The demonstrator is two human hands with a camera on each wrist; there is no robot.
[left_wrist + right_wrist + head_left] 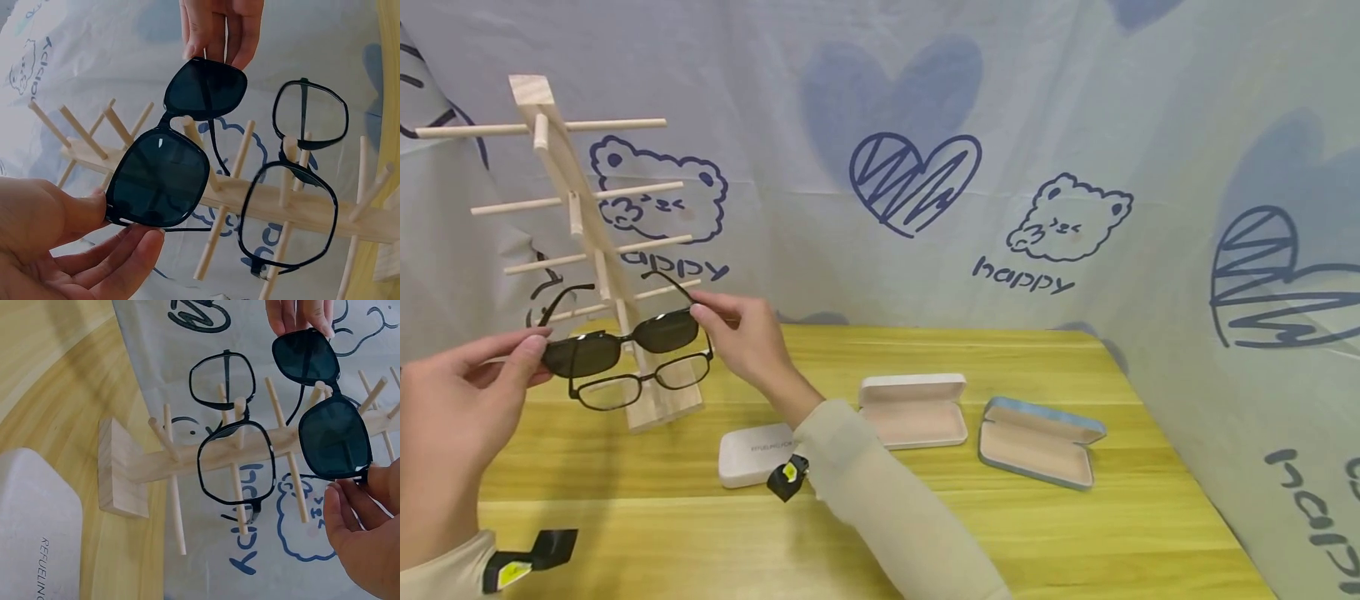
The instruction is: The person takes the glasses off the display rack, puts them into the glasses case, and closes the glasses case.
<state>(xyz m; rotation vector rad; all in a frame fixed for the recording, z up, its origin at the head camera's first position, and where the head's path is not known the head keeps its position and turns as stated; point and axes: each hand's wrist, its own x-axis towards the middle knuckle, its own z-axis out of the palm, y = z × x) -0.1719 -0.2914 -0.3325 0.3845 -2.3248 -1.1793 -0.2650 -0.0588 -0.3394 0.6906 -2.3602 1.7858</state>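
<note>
Both hands hold a pair of black sunglasses [666,332] level in front of the wooden glasses rack [553,150]. My left hand [471,387] pinches the left end of the frame between thumb and fingers. At the opposite end, the right hand [743,340] does the same. The temples are unfolded and point away toward the rack. In the right wrist view, the dark lenses [335,437] overlap a peg. Below them, clear-lens black-rimmed glasses [682,372] hang on a lower peg, seen beside the sunglasses in the left wrist view.
A closed white glasses case [752,454] lies by the rack's base [662,407]. Farther right stand an open white case [913,412] and an open blue case [1037,446] on the wooden table [1075,533]. A printed cloth [790,167] hangs behind.
</note>
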